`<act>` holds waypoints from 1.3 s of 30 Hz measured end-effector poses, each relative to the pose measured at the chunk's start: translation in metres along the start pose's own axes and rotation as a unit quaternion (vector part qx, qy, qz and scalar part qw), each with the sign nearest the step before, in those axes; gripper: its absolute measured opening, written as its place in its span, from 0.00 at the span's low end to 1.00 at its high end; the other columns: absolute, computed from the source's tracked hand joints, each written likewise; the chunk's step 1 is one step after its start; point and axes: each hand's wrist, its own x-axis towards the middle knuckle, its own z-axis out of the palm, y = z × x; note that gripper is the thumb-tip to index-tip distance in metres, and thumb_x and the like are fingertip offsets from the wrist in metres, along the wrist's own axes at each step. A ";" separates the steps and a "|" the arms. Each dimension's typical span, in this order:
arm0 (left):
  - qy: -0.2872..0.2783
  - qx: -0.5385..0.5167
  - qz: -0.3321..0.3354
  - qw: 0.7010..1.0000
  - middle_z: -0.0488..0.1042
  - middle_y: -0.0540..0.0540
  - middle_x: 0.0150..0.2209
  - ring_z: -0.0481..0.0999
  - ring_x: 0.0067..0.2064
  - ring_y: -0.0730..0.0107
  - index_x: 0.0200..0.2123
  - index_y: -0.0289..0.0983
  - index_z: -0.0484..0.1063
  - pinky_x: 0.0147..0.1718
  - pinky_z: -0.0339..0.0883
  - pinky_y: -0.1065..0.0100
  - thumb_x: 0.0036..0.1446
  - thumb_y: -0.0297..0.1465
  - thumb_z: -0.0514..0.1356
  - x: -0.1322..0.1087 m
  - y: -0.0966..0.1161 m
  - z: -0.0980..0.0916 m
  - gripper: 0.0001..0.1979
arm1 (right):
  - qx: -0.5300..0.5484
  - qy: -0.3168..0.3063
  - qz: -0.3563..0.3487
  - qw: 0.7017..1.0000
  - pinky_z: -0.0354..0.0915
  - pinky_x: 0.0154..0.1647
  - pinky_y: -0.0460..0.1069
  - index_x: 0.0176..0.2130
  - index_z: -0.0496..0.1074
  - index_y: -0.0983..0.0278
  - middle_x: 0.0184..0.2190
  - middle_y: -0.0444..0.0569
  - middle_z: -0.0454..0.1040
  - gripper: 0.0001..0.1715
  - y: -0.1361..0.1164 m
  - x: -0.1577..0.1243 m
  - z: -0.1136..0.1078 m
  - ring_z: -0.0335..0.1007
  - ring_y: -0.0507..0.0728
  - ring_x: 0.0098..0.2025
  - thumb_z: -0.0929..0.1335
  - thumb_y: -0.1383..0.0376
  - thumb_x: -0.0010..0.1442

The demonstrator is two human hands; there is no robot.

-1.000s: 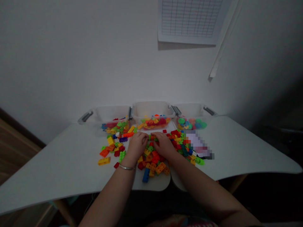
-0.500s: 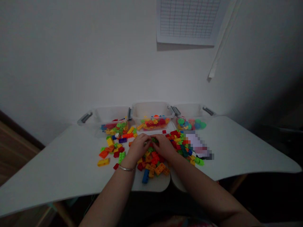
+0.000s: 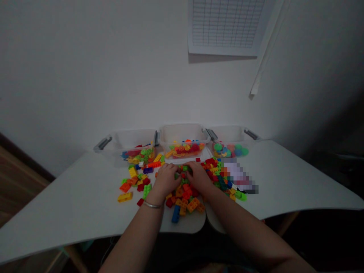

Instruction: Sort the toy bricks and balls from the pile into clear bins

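Building bricks in many colours lie in a loose heap on the white table. Over the back of the heap, my left hand has its fingers curled round something small that I cannot make out. Facing it from the right, my right hand is also curled, with small green and red pieces showing between the two hands. A blue brick and orange bricks lie in front of the hands. To the left are a yellow brick and a green brick.
Three clear bins stand against the wall: the left bin, the middle bin and the right bin, each with coloured pieces. A partly pixelated flat object lies right of the heap. The white table has a curved front edge.
The hands have parted slightly, and green and red pieces now show between them. The whole view has shifted a little.
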 end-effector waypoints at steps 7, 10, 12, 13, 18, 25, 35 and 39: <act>-0.011 0.005 -0.005 1.000 0.76 0.42 0.39 0.70 0.45 0.57 0.36 0.38 0.76 0.46 0.63 0.58 0.56 0.31 0.57 0.003 -0.006 0.004 0.08 | 0.037 0.101 -0.038 0.993 0.66 0.54 0.56 0.45 0.72 0.64 0.45 0.54 0.76 0.18 -0.004 0.012 -0.017 0.70 0.59 0.49 0.63 0.72 0.56; -0.013 0.002 -0.006 1.000 0.77 0.43 0.39 0.71 0.46 0.57 0.37 0.38 0.76 0.46 0.62 0.58 0.58 0.32 0.56 0.003 -0.006 0.005 0.09 | 0.023 0.159 -0.058 0.985 0.65 0.55 0.56 0.47 0.71 0.63 0.46 0.54 0.76 0.18 -0.010 0.026 -0.038 0.70 0.59 0.51 0.62 0.71 0.58; -0.013 0.001 0.000 1.000 0.77 0.43 0.39 0.71 0.46 0.58 0.37 0.38 0.76 0.46 0.62 0.59 0.59 0.33 0.56 0.003 -0.005 0.004 0.09 | 0.012 0.190 -0.055 0.980 0.65 0.55 0.56 0.48 0.71 0.62 0.45 0.54 0.76 0.18 -0.011 0.037 -0.052 0.70 0.60 0.49 0.62 0.70 0.58; -0.014 0.003 0.005 1.000 0.77 0.43 0.39 0.70 0.46 0.58 0.37 0.38 0.76 0.47 0.62 0.59 0.59 0.35 0.56 0.003 -0.005 0.004 0.10 | 0.007 0.198 -0.052 0.979 0.65 0.54 0.56 0.47 0.71 0.62 0.45 0.54 0.76 0.18 -0.011 0.043 -0.059 0.70 0.60 0.49 0.62 0.70 0.58; -0.033 0.010 0.016 0.999 0.77 0.42 0.40 0.71 0.47 0.57 0.38 0.39 0.76 0.47 0.62 0.58 0.59 0.41 0.58 0.003 -0.003 0.003 0.13 | -0.018 0.199 -0.033 0.979 0.64 0.56 0.57 0.43 0.72 0.63 0.45 0.54 0.75 0.16 0.002 0.071 -0.075 0.69 0.60 0.50 0.61 0.71 0.58; -0.028 0.000 0.006 1.000 0.78 0.43 0.40 0.72 0.47 0.56 0.38 0.40 0.77 0.47 0.62 0.57 0.58 0.39 0.59 0.003 -0.003 0.006 0.12 | -0.092 0.144 -0.013 0.985 0.64 0.57 0.56 0.42 0.76 0.64 0.45 0.54 0.77 0.18 0.015 0.082 -0.061 0.70 0.60 0.51 0.61 0.73 0.58; -0.041 0.003 0.018 0.999 0.79 0.43 0.43 0.73 0.48 0.59 0.43 0.41 0.78 0.50 0.62 0.58 0.61 0.36 0.56 0.004 -0.009 0.010 0.13 | -0.184 0.095 -0.036 0.978 0.50 0.65 0.64 0.49 0.74 0.69 0.46 0.59 0.77 0.18 0.003 0.069 -0.055 0.71 0.65 0.51 0.63 0.65 0.62; -0.044 0.008 0.031 0.999 0.79 0.43 0.42 0.74 0.48 0.60 0.43 0.42 0.78 0.49 0.63 0.59 0.64 0.37 0.52 0.004 -0.007 0.009 0.15 | -0.167 0.083 -0.042 0.982 0.46 0.67 0.66 0.51 0.72 0.69 0.50 0.60 0.75 0.21 0.005 0.066 -0.055 0.68 0.65 0.55 0.65 0.66 0.59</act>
